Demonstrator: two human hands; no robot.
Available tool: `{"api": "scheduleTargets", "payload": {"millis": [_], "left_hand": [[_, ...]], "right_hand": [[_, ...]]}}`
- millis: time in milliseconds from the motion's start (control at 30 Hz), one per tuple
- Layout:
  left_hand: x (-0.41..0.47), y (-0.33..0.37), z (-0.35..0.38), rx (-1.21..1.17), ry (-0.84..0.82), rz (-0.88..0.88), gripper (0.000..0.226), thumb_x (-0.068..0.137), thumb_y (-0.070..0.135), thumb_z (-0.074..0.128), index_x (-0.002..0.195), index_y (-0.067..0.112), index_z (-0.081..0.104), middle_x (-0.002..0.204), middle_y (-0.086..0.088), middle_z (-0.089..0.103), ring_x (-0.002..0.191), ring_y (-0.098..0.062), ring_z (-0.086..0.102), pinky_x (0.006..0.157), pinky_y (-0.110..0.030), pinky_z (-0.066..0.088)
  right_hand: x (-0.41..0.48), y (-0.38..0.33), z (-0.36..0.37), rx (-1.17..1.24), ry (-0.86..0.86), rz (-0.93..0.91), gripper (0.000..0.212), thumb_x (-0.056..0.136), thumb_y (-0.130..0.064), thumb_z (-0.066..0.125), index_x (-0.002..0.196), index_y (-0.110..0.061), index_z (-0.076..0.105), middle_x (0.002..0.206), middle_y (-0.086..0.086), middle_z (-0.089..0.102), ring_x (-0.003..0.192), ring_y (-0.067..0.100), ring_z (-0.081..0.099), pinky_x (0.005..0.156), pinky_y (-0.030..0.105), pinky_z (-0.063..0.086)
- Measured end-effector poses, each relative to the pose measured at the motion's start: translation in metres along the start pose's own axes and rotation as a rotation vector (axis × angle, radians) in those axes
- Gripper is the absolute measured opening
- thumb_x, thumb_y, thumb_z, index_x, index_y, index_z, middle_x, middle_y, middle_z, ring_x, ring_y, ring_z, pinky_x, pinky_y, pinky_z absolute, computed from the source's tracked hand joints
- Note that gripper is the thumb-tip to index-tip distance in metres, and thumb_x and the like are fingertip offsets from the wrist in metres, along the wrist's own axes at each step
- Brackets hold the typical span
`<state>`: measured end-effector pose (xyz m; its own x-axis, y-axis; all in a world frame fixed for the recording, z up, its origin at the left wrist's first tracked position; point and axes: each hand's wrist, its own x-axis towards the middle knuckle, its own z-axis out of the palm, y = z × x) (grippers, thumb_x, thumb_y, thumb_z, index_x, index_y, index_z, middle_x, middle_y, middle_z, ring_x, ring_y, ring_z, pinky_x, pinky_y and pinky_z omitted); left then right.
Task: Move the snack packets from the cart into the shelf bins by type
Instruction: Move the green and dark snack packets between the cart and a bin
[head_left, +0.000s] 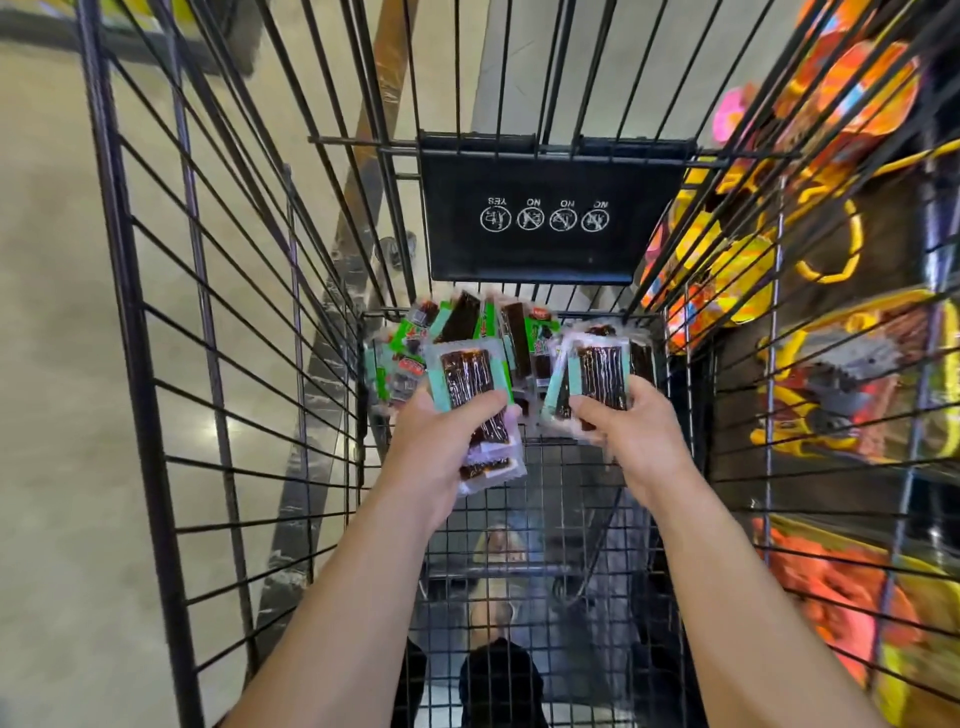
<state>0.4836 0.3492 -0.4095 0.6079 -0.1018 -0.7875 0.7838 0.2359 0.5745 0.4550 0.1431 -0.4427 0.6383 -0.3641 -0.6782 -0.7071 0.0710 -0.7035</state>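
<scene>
At cart (128, 312) far end: snack packets (467, 327) piled; one stack (467, 384) gripped by left hand (441, 441), second stack (597, 376) gripped by right hand (639, 431); shelf bins (852, 395) alongside; transfer judged unfinished, pile remaining

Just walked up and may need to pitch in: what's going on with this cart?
A person reaches into the wire cart with both hands. The left hand grips a stack of clear packets holding dark strips; the right hand grips a similar stack. More packets, some green, lie heaped at the cart's far end. Both handfuls are inside the cart, not yet at the shelf bins of orange and yellow packs on the right.
</scene>
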Motion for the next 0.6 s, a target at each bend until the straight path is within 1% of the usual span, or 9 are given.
{"api": "scheduleTargets", "payload": {"millis": [133, 200, 267, 333, 400, 467, 500, 533, 600], "left_hand": [[-0.003, 0.0, 0.003, -0.069, -0.018, 0.018, 0.037, 0.091, 0.02, 0.082, 0.125, 0.016, 0.067, 0.097, -0.007, 0.083, 0.085, -0.02, 0.081, 0.062, -0.033, 0.063], [-0.005, 0.0, 0.005, -0.069, -0.04, 0.026, 0.044, 0.086, 0.034, 0.085, 0.125, 0.021, 0.068, 0.106, -0.006, 0.082, 0.095, -0.024, 0.081, 0.067, -0.037, 0.065], [-0.007, -0.002, 0.007, -0.047, -0.088, 0.039, 0.046, 0.079, 0.047, 0.085, 0.119, 0.026, 0.074, 0.113, -0.006, 0.081, 0.103, -0.026, 0.079, 0.078, -0.042, 0.065], [-0.01, -0.003, 0.01, -0.027, -0.129, 0.056, 0.042, 0.079, 0.049, 0.085, 0.114, 0.027, 0.077, 0.116, -0.007, 0.08, 0.108, -0.026, 0.078, 0.084, -0.044, 0.065], [-0.011, -0.006, 0.013, -0.004, -0.122, 0.069, 0.045, 0.08, 0.042, 0.088, 0.119, 0.023, 0.074, 0.114, -0.007, 0.08, 0.104, -0.024, 0.078, 0.077, -0.039, 0.065], [-0.008, -0.01, 0.014, 0.037, -0.086, 0.082, 0.039, 0.084, 0.029, 0.088, 0.119, 0.022, 0.071, 0.103, -0.003, 0.081, 0.09, -0.019, 0.077, 0.063, -0.034, 0.061], [-0.007, -0.011, 0.013, 0.049, -0.073, 0.084, 0.036, 0.086, 0.024, 0.087, 0.117, 0.022, 0.07, 0.098, 0.0, 0.081, 0.083, -0.015, 0.077, 0.058, -0.03, 0.059], [-0.006, -0.012, 0.012, 0.045, -0.07, 0.082, 0.034, 0.088, 0.02, 0.086, 0.118, 0.022, 0.07, 0.097, 0.002, 0.081, 0.081, -0.014, 0.077, 0.056, -0.028, 0.059], [-0.004, -0.013, 0.01, 0.024, -0.079, 0.072, 0.036, 0.089, 0.018, 0.084, 0.122, 0.021, 0.068, 0.105, 0.0, 0.082, 0.09, -0.019, 0.08, 0.063, -0.032, 0.063]], "right_hand": [[-0.027, -0.01, -0.012, 0.348, -0.283, -0.016, 0.043, 0.085, -0.013, 0.081, 0.125, -0.011, 0.064, 0.119, 0.01, 0.075, 0.101, 0.022, 0.074, 0.08, 0.036, 0.057], [-0.037, -0.015, -0.01, 0.354, -0.394, -0.06, 0.049, 0.084, -0.019, 0.082, 0.129, -0.014, 0.063, 0.125, 0.013, 0.073, 0.11, 0.026, 0.071, 0.08, 0.036, 0.057], [-0.045, -0.018, -0.003, 0.245, -0.431, -0.116, 0.046, 0.082, -0.026, 0.083, 0.125, -0.023, 0.066, 0.125, 0.008, 0.073, 0.116, 0.025, 0.069, 0.089, 0.042, 0.056], [-0.049, -0.02, 0.008, 0.059, -0.387, -0.214, 0.04, 0.086, -0.028, 0.082, 0.123, -0.03, 0.067, 0.12, 0.0, 0.075, 0.114, 0.018, 0.07, 0.096, 0.045, 0.055], [-0.052, -0.018, 0.021, -0.114, -0.313, -0.311, 0.041, 0.092, -0.026, 0.078, 0.131, -0.03, 0.065, 0.116, -0.003, 0.073, 0.107, 0.009, 0.07, 0.095, 0.037, 0.057], [-0.054, -0.016, 0.027, -0.295, -0.229, -0.385, 0.048, 0.093, -0.031, 0.076, 0.139, -0.031, 0.062, 0.109, -0.008, 0.061, 0.095, -0.003, 0.063, 0.083, 0.018, 0.051], [-0.053, -0.015, 0.027, -0.373, -0.214, -0.409, 0.05, 0.093, -0.035, 0.075, 0.141, -0.033, 0.061, 0.105, -0.01, 0.054, 0.089, -0.004, 0.059, 0.077, 0.012, 0.046], [-0.052, -0.012, 0.024, -0.415, -0.224, -0.413, 0.051, 0.092, -0.04, 0.075, 0.141, -0.036, 0.06, 0.102, -0.01, 0.052, 0.087, -0.004, 0.057, 0.075, 0.013, 0.044], [-0.045, -0.01, 0.014, -0.37, -0.243, -0.342, 0.054, 0.09, -0.05, 0.073, 0.141, -0.038, 0.06, 0.109, -0.013, 0.057, 0.094, -0.007, 0.059, 0.08, 0.017, 0.045]]}}
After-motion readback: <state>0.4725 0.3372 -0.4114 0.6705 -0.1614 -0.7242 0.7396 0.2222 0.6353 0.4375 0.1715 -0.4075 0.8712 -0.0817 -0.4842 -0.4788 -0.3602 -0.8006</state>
